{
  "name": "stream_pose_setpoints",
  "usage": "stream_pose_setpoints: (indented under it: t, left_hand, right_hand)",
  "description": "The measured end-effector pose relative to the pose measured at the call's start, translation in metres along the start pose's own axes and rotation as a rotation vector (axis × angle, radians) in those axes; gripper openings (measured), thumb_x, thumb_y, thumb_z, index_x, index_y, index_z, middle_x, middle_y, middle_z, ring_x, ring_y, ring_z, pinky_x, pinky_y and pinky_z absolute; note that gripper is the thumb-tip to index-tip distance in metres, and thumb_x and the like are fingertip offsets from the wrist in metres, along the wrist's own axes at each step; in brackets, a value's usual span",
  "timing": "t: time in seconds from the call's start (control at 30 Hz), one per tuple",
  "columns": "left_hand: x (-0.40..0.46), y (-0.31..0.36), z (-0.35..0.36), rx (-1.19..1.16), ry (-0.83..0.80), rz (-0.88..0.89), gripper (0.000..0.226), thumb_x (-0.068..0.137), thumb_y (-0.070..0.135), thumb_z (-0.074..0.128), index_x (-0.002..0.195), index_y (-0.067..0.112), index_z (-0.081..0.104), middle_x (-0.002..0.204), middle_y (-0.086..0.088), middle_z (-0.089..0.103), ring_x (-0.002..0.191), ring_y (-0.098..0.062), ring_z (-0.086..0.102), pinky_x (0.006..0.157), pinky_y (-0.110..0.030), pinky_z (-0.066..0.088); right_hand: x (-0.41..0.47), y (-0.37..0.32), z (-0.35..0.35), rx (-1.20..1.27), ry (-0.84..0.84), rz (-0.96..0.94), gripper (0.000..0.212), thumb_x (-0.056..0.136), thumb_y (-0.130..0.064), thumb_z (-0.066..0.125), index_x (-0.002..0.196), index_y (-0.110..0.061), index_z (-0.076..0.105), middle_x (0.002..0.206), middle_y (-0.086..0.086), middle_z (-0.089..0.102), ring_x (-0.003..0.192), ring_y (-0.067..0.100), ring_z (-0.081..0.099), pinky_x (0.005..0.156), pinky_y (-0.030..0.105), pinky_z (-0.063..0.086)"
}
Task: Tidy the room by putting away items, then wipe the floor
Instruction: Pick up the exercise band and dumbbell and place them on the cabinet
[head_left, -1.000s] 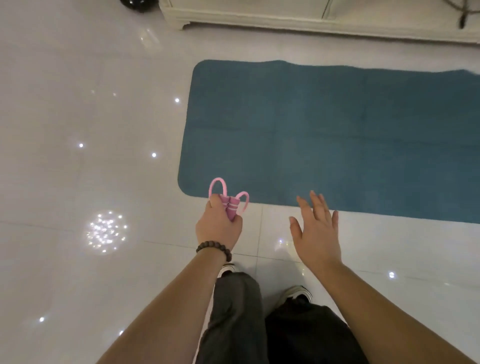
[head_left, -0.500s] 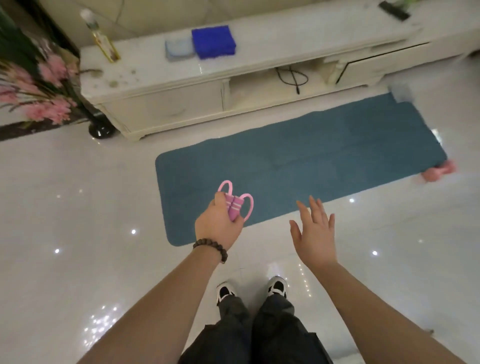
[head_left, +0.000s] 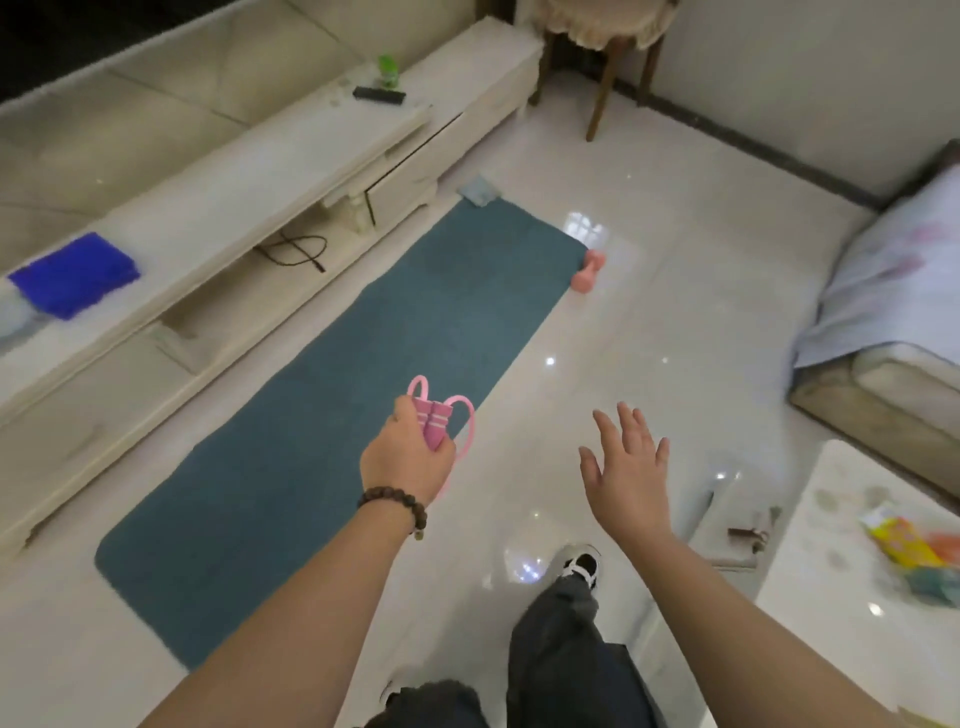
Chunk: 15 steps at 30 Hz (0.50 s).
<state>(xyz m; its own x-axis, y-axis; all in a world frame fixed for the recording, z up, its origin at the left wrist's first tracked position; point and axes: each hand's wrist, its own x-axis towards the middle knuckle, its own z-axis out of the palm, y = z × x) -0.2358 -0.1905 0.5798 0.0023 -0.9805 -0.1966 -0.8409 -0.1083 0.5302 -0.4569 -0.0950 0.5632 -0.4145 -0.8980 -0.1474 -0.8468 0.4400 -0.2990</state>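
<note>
The person stands on the glossy white floor (head_left: 649, 332), one dark trouser leg and a black-and-white shoe (head_left: 581, 564) stepping forward. The left hand (head_left: 408, 457), a beaded bracelet (head_left: 392, 501) on its wrist, is curled tight round the pink handles of a jump rope (head_left: 435, 423), whose thin pink cord loops out above and beside the fist. The right hand (head_left: 628, 467) is held out over the floor with fingers spread and straight, gripping nothing.

A long teal mat (head_left: 337, 405) lies on the floor alongside a low cream TV cabinet (head_left: 218, 218). At the mat's far right corner a small pink dumbbell (head_left: 588, 270) rests on the floor, just touching or just beside the mat edge; I can't tell which. A pale folded cloth (head_left: 479, 189) sits at the mat's far end near the cabinet.

On the cabinet top lie a blue cloth (head_left: 75, 275) near its left end and, towards the right end, a dark flat object (head_left: 379, 94) with a green-capped bottle (head_left: 387, 70) just behind it. A black cable (head_left: 296, 249) coils in the open shelf below.

To the right stands a white table (head_left: 841, 571) with blurred colourful packets (head_left: 904, 540) near its right edge, and beyond it a bed (head_left: 893, 291) with a pale cover.
</note>
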Motion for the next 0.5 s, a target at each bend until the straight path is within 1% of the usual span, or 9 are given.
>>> stream_pose_setpoints:
  t: [0.07,0.13,0.23,0.27,0.37,0.5]
  left_hand:
    - [0.015,0.038,0.022,0.004,-0.027,0.039,0.029,0.083,0.024,0.057,0.109,0.017,0.046,0.085,-0.001,0.058,0.070,-0.027,0.056,0.057,-0.030,0.040]
    - [0.033,0.077,0.048,0.011,-0.052,0.070,0.027,0.082,0.025,0.058,0.104,0.017,0.045,0.081,0.000,0.056,0.069,-0.026,0.055,0.056,-0.030,0.039]
    - [0.066,0.142,0.086,0.012,-0.063,0.096,0.024,0.081,0.024,0.059,0.097,0.019,0.041,0.076,0.004,0.052,0.065,-0.024,0.052,0.051,-0.029,0.033]
    - [0.077,0.164,0.098,0.009,-0.059,0.096,0.024,0.081,0.024,0.059,0.096,0.019,0.041,0.075,0.004,0.052,0.064,-0.023,0.053,0.050,-0.028,0.034]
    - [0.109,0.226,0.127,0.006,-0.047,0.068,0.027,0.079,0.025,0.061,0.097,0.020,0.042,0.077,0.002,0.058,0.065,-0.022,0.058,0.054,-0.031,0.046]
    - [0.150,0.302,0.150,0.011,-0.045,0.063,0.024,0.083,0.025,0.059,0.100,0.018,0.043,0.079,-0.001,0.059,0.066,-0.022,0.060,0.060,-0.035,0.053]
  right_hand:
    - [0.020,0.031,-0.011,0.008,0.013,0.057,0.049,0.099,-0.034,0.041,0.146,-0.021,0.034,0.158,0.007,0.019,0.147,0.023,0.008,0.118,0.050,0.002]
    - [0.049,0.063,-0.021,0.015,0.021,0.099,0.049,0.099,-0.034,0.040,0.146,-0.022,0.033,0.158,0.006,0.018,0.147,0.023,0.007,0.118,0.049,0.001]
    - [0.107,0.116,-0.041,0.007,0.024,0.117,0.049,0.100,-0.035,0.038,0.147,-0.022,0.031,0.159,0.006,0.016,0.147,0.023,0.006,0.118,0.048,0.000]
    - [0.128,0.135,-0.049,0.006,0.024,0.119,0.049,0.100,-0.035,0.038,0.147,-0.022,0.030,0.159,0.006,0.016,0.147,0.023,0.005,0.118,0.048,0.000]
    - [0.186,0.185,-0.078,0.004,0.012,0.134,0.050,0.100,-0.035,0.037,0.147,-0.022,0.029,0.159,0.005,0.014,0.147,0.022,0.003,0.118,0.048,-0.001]
    - [0.253,0.228,-0.116,0.016,0.027,0.126,0.049,0.100,-0.034,0.038,0.147,-0.022,0.030,0.159,0.005,0.015,0.147,0.021,0.004,0.118,0.048,0.000]
